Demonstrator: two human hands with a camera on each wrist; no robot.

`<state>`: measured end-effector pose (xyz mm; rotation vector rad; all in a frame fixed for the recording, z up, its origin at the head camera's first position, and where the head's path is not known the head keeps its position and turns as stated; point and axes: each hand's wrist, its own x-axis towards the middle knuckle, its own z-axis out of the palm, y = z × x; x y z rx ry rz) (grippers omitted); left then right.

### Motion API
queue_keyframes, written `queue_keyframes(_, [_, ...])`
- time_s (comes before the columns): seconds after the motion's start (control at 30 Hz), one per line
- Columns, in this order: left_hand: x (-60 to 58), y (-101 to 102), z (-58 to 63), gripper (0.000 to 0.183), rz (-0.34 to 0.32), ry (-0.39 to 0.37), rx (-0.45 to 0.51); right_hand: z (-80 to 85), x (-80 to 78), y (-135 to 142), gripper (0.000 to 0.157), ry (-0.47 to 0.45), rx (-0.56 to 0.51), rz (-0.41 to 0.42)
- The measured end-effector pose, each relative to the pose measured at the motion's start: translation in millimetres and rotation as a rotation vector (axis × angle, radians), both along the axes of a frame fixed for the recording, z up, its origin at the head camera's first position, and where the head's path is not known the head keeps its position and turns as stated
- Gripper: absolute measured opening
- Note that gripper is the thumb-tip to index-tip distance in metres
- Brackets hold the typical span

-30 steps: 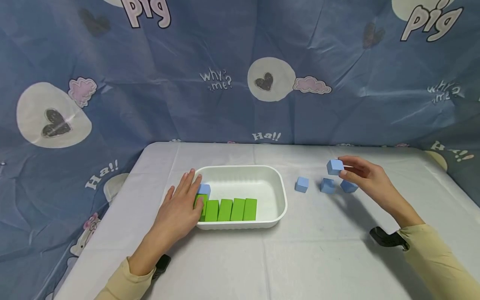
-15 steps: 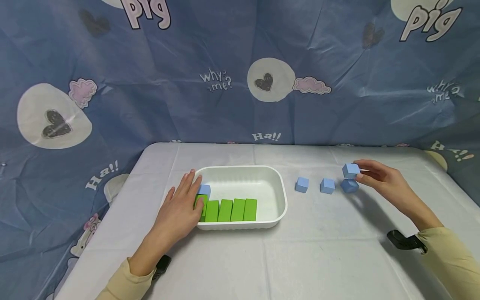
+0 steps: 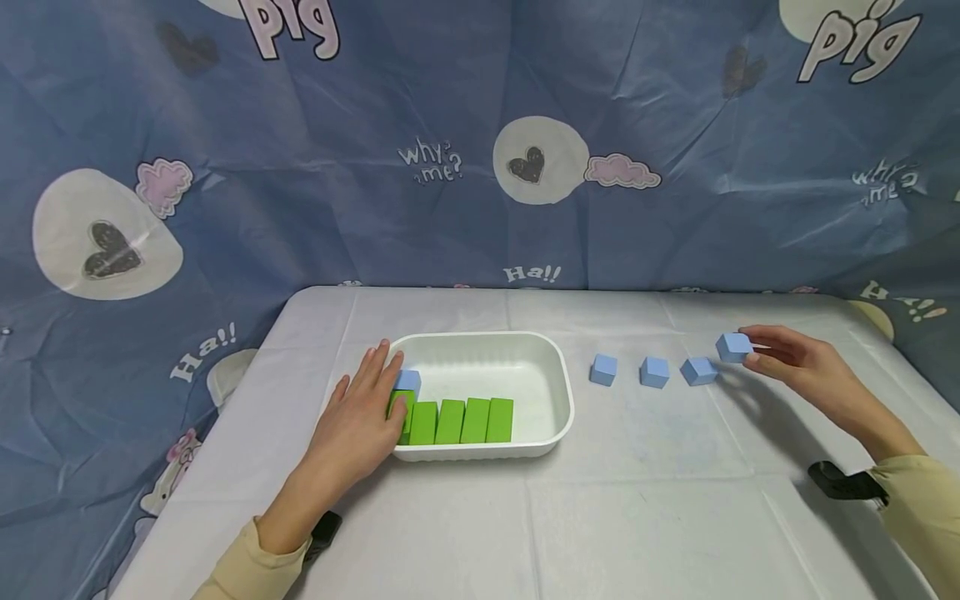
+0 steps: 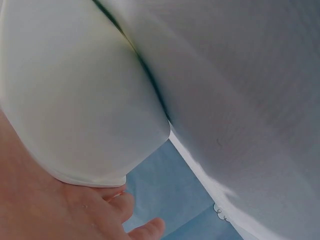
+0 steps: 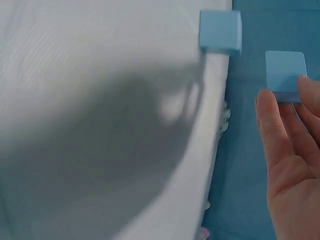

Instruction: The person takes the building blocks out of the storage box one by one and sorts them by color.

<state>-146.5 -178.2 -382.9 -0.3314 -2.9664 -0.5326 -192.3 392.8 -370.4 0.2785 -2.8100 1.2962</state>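
My right hand [image 3: 813, 375] pinches a light blue cube [image 3: 733, 347] between thumb and fingers, raised over the right side of the table; the right wrist view shows the same held cube [image 5: 286, 75]. Just left of it a row of blue cubes rests on the cloth: one nearest [image 3: 698, 372], one in the middle [image 3: 654, 373] and one nearest the tray [image 3: 603, 370]. My left hand [image 3: 358, 417] lies with extended fingers over the left end of a white tray [image 3: 525, 448]. Under its fingertips, inside the tray, are a blue block [image 3: 407, 382] and a partly hidden green block [image 3: 403, 408].
Several green blocks [image 3: 450, 422] stand side by side along the tray's near wall. A white cloth covers the table [image 3: 480, 533], and a blue printed curtain [image 3: 450, 225] hangs behind its back edge. Black wrist straps [image 3: 847, 483] show at the sleeves.
My right hand has moved to the right with the cube it pinches, passing over the row of cubes and now beyond its right end. My left hand has stayed on the tray.
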Motion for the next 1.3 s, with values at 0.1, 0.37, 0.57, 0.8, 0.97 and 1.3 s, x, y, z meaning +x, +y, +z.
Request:
queue_keyframes(0.1, [0.2,0.0,0.0,0.058,0.000,0.001,0.002,-3.8,-0.5,8.1,0.051,-0.010,-0.018,0.021])
queue_keyframes(0.37, [-0.2,0.2,-0.4,0.059,-0.001,0.000,-0.002,-17.3,-3.5,21.6,0.050,-0.062,-0.021,0.044])
queue_keyframes(0.57, [0.1,0.2,-0.9,0.059,0.001,-0.003,-0.006,-22.7,-6.1,27.9,0.051,-0.094,0.022,0.043])
queue_keyframes(0.8, [0.0,-0.2,-0.7,0.059,0.001,-0.004,-0.006,-26.8,-6.5,29.4,0.053,-0.106,0.062,0.042])
queue_keyframes(0.97, [0.0,-0.4,0.0,0.059,-0.004,0.000,-0.009,-27.9,-5.9,29.1,0.055,-0.091,0.056,0.032])
queue_keyframes(1.3, [0.8,-0.8,1.1,0.059,-0.004,-0.003,-0.018,-14.5,2.9,27.4,0.041,0.052,0.041,0.021])
